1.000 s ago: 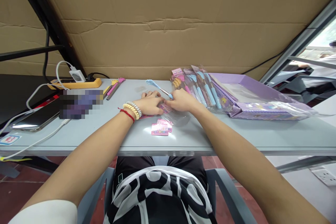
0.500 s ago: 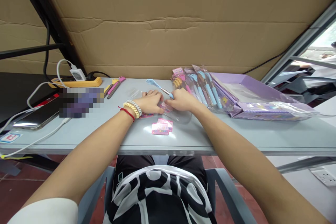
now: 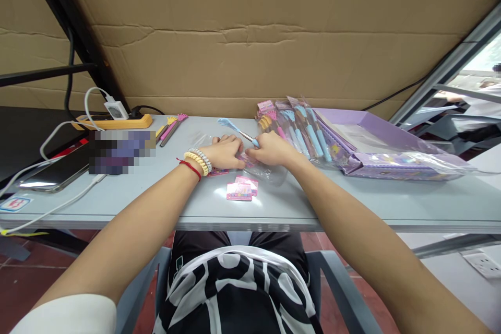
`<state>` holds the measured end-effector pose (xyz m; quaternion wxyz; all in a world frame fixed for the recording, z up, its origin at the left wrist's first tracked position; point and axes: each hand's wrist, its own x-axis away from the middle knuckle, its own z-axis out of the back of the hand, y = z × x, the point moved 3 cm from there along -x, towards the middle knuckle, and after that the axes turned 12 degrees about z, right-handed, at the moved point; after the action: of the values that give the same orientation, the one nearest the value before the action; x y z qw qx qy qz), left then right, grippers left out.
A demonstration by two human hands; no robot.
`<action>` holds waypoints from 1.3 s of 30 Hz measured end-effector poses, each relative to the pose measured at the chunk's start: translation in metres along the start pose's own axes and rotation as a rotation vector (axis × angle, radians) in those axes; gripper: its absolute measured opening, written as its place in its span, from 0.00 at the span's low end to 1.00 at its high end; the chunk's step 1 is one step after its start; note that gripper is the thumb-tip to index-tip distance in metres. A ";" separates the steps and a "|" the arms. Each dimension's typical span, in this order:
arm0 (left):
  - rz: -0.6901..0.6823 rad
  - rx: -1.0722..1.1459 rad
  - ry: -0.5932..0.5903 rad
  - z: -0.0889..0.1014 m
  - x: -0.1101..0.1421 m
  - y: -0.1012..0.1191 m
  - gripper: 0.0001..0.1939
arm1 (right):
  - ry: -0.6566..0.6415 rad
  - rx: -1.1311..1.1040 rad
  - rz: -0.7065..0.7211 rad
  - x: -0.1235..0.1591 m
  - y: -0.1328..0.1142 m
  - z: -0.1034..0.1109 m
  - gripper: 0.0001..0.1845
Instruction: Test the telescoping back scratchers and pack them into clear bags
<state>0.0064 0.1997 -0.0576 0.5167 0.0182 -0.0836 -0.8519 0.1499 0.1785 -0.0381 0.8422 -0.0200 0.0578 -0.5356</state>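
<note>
Grey desk (image 3: 129, 188), flat, carrying all items below.

Purple box (image 3: 407, 164), right side, with loose film over its front wall. Film could be snagged by the right forearm and the box dragged.

Wrapped scratchers (image 3: 312, 135), overlapped against the box's left end. The pile could be spread if nudged by the right hand (image 3: 272, 150), which is closed around the lower end of a blue scratcher (image 3: 246, 136). This item is held aslant, its head raised toward the cardboard, between the two hands. Should the grip be loosened, it could be dropped.

Clear plastic (image 3: 270, 173), crumpled under and beside the hands. It is slippery, so it could be slid or torn if pulled while pressed down by the left hand (image 3: 225, 154). That hand is laid palm down, fingers slightly spread; whether anything is pinched beneath cannot be told.

Pink cards (image 3: 239, 192), overlapped near the front edge. They could be swept off by a sleeve or forearm.
</note>
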 end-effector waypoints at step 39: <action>0.314 0.316 0.402 0.024 0.003 -0.005 0.22 | 0.680 -0.390 0.198 0.008 -0.002 0.017 0.17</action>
<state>-0.0018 0.2022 -0.0343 0.6391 0.2536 -0.1130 -0.7173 0.1537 0.1702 -0.0222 0.8032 0.0047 0.4352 -0.4068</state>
